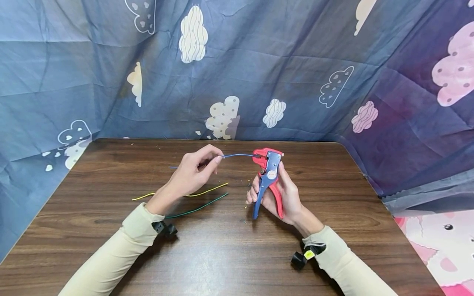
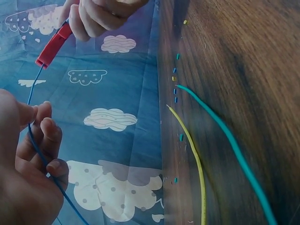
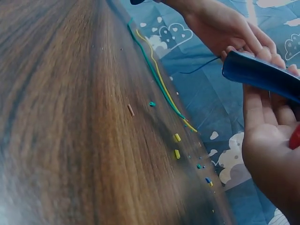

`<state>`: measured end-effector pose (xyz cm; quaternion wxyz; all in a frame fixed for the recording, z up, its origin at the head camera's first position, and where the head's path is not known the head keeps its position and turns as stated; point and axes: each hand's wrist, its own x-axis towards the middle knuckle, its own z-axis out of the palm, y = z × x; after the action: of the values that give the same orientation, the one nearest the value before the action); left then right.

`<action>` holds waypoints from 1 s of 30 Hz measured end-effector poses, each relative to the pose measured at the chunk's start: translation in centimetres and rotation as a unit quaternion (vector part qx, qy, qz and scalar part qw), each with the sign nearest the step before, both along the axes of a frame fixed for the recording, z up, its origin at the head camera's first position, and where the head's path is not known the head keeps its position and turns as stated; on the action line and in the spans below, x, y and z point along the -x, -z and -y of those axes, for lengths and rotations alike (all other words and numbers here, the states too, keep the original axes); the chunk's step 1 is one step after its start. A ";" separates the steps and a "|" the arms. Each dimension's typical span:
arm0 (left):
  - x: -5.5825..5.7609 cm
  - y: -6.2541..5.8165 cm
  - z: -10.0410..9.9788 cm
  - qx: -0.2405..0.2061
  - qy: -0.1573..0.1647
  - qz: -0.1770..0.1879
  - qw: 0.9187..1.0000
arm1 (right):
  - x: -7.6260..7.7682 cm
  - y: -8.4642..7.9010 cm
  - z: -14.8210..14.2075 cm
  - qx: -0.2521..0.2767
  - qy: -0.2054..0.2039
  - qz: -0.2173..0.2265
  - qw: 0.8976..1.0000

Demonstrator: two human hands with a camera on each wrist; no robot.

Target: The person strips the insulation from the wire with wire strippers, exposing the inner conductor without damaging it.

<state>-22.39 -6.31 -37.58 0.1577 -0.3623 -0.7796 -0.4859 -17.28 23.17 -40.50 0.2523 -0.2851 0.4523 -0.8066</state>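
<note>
My left hand (image 1: pixel 194 169) pinches a blue wire (image 1: pixel 238 155) between thumb and fingers. The wire's far end enters the jaws of a red and blue wire stripper (image 1: pixel 273 160), held up above the table. My right hand (image 1: pixel 289 193) grips the stripper, fingers around its blue handle and the red handle near the palm. In the left wrist view, the wire (image 2: pixel 32 93) runs from the red stripper head (image 2: pixel 54 46) past the thumb and across the fingers. A yellow wire (image 1: pixel 207 191) and a green wire (image 1: pixel 201 208) lie below my left hand.
Small colored insulation pieces lie scattered on the brown wooden table (image 1: pixel 222 255), including a yellow piece (image 3: pixel 177 137) and a green piece (image 2: pixel 181 137). A thin copper-colored strand (image 3: pixel 131 110) lies among them. Behind the table hangs a blue curtain (image 1: pixel 244 74) with cloud prints.
</note>
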 end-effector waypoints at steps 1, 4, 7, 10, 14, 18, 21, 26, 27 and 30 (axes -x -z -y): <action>0.0 0.0 0.0 -0.001 0.000 -0.001 1.000 | 0.0 0.0 0.0 0.006 -0.005 0.001 1.000; 0.0 0.0 0.0 -0.002 0.002 -0.002 1.000 | -0.1 0.0 0.1 0.019 -0.014 0.009 1.000; 0.0 0.0 0.0 -0.001 0.002 -0.002 1.000 | -0.2 0.0 0.1 0.030 -0.024 0.025 0.999; 0.0 0.0 0.0 -0.001 0.001 0.000 1.000 | -0.4 0.0 0.1 0.038 -0.025 0.037 0.998; -0.1 0.0 0.0 0.002 0.002 0.002 1.000 | -0.6 0.0 0.3 0.015 0.009 0.036 0.999; -0.1 0.0 0.1 0.003 0.003 0.004 1.000 | -0.9 -0.1 0.5 -0.037 0.073 0.023 0.996; -0.1 0.0 0.0 0.001 0.000 0.005 1.000 | -1.0 -0.1 0.6 -0.067 0.106 0.021 0.992; 0.0 0.0 0.1 -0.003 -0.003 0.007 1.000 | -1.1 -0.1 0.8 -0.081 0.116 0.017 0.990; 0.0 0.1 0.1 -0.003 -0.003 0.007 1.000 | -1.1 -0.1 0.8 -0.081 0.116 0.017 0.990; 0.0 0.1 0.1 -0.004 -0.001 0.008 1.000 | -1.1 -0.1 0.8 -0.080 0.117 0.022 0.990</action>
<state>-22.40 -6.37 -37.70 0.1531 -0.3570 -0.7792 -0.4918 -16.21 22.41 -40.42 0.1878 -0.1912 0.5399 -0.7979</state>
